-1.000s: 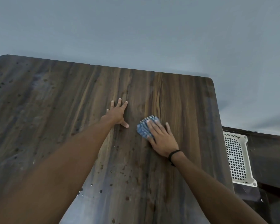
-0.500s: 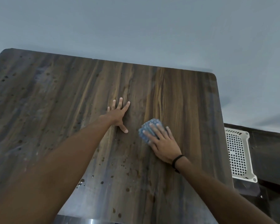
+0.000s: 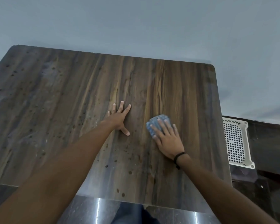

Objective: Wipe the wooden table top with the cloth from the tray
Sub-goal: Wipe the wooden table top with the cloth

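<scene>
Head view, the only 1 supplied. I see the wooden table top filling most of the frame, its far right corner rounded. The right hand lies flat on the blue cloth, fingers straight and slightly spread, pressing it to the wood rather than gripping it. The cloth sits right of the table's centre, nearer the right edge than the left, roughly midway between the far and near edges. The left hand rests palm down just left of the cloth and apart from it, fingers splayed, holding nothing; I judge it a brace. The white perforated tray stands off the table, beyond the right edge, on a darker lower surface. A black wristband circles the right wrist. Dark specks dot the wood toward the near edge and across the left half. I judge the step in hand to be the wiping itself, part way through. The next move calls for steady downward pressure while the cloth slides toward the speckled zones, with the left hand lifted clear of its path.
</scene>
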A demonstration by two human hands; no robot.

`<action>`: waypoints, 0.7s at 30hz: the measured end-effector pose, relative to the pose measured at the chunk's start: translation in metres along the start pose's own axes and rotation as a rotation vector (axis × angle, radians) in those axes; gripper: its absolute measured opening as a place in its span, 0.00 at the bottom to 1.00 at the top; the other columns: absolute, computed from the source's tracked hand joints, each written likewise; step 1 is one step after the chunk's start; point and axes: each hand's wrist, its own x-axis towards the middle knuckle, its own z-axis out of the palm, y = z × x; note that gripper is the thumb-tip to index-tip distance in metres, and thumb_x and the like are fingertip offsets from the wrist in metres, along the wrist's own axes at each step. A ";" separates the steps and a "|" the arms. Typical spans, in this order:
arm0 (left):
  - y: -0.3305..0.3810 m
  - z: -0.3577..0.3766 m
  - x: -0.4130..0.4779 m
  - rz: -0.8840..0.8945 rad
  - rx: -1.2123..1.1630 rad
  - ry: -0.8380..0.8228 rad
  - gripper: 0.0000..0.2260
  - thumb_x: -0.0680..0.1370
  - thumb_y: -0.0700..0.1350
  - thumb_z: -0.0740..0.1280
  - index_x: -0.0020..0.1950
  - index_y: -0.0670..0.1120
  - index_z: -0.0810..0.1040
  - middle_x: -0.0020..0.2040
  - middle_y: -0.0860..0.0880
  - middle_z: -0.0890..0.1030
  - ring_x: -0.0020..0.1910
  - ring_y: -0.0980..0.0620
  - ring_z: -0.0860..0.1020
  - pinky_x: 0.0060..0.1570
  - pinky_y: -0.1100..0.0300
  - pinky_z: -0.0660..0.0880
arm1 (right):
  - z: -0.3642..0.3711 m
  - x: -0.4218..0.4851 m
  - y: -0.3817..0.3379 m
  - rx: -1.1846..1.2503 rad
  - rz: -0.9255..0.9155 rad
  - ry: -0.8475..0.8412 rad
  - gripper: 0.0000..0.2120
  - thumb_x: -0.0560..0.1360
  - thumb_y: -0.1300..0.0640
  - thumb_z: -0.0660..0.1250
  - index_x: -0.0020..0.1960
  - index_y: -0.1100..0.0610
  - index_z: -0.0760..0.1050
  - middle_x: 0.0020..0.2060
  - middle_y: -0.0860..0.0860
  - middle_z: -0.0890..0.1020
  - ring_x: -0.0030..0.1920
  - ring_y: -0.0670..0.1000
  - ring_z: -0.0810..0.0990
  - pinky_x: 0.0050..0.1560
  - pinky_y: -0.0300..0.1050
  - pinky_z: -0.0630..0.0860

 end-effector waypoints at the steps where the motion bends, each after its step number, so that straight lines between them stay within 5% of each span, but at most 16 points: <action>1: 0.001 -0.001 0.001 -0.001 0.000 -0.004 0.68 0.60 0.62 0.82 0.79 0.58 0.31 0.77 0.49 0.25 0.77 0.36 0.32 0.74 0.33 0.45 | 0.005 -0.009 0.002 -0.048 -0.225 -0.046 0.24 0.84 0.42 0.48 0.80 0.39 0.54 0.81 0.47 0.54 0.81 0.54 0.51 0.79 0.61 0.47; 3: 0.002 -0.002 0.002 -0.006 0.002 -0.005 0.68 0.60 0.61 0.82 0.79 0.58 0.31 0.77 0.49 0.26 0.77 0.36 0.32 0.74 0.33 0.45 | -0.003 -0.014 0.019 -0.080 -0.421 -0.076 0.24 0.84 0.42 0.47 0.80 0.37 0.55 0.81 0.45 0.54 0.81 0.51 0.49 0.79 0.62 0.47; 6: 0.002 -0.001 0.000 -0.026 0.021 0.004 0.68 0.60 0.61 0.82 0.79 0.58 0.31 0.78 0.48 0.27 0.78 0.36 0.33 0.74 0.34 0.47 | -0.001 -0.004 0.009 0.080 0.217 0.034 0.24 0.84 0.42 0.47 0.80 0.38 0.55 0.82 0.45 0.53 0.81 0.51 0.46 0.78 0.67 0.48; 7: 0.004 -0.001 -0.001 -0.035 0.024 0.004 0.68 0.60 0.61 0.82 0.79 0.58 0.31 0.78 0.48 0.27 0.78 0.36 0.33 0.74 0.34 0.47 | 0.002 -0.004 -0.010 0.090 0.292 0.060 0.25 0.84 0.42 0.47 0.80 0.40 0.55 0.82 0.47 0.54 0.81 0.53 0.47 0.78 0.67 0.48; 11: 0.015 -0.004 -0.009 -0.034 0.022 -0.005 0.65 0.62 0.57 0.83 0.80 0.55 0.34 0.79 0.47 0.29 0.78 0.36 0.35 0.74 0.34 0.51 | 0.004 -0.013 -0.011 -0.068 -0.291 -0.045 0.24 0.84 0.42 0.47 0.80 0.38 0.55 0.81 0.46 0.55 0.81 0.52 0.50 0.78 0.65 0.51; 15: 0.016 0.007 -0.020 0.029 -0.007 -0.020 0.65 0.62 0.59 0.82 0.80 0.56 0.34 0.79 0.47 0.28 0.77 0.36 0.33 0.74 0.35 0.47 | 0.005 -0.002 -0.007 0.063 0.288 0.051 0.25 0.84 0.43 0.49 0.81 0.40 0.54 0.82 0.48 0.53 0.82 0.54 0.48 0.78 0.66 0.48; 19: 0.015 0.013 -0.022 0.051 -0.003 0.009 0.66 0.62 0.59 0.82 0.80 0.56 0.34 0.78 0.47 0.28 0.77 0.35 0.32 0.74 0.34 0.45 | 0.011 -0.022 -0.008 -0.069 -0.316 -0.036 0.25 0.84 0.42 0.49 0.80 0.39 0.55 0.81 0.47 0.56 0.81 0.53 0.50 0.78 0.64 0.52; 21: 0.014 0.013 -0.021 0.050 -0.007 0.024 0.66 0.61 0.59 0.82 0.80 0.56 0.34 0.79 0.47 0.28 0.77 0.35 0.32 0.74 0.35 0.45 | 0.005 -0.014 0.010 -0.027 -0.122 -0.005 0.24 0.84 0.43 0.49 0.80 0.38 0.55 0.81 0.46 0.55 0.82 0.52 0.49 0.78 0.66 0.50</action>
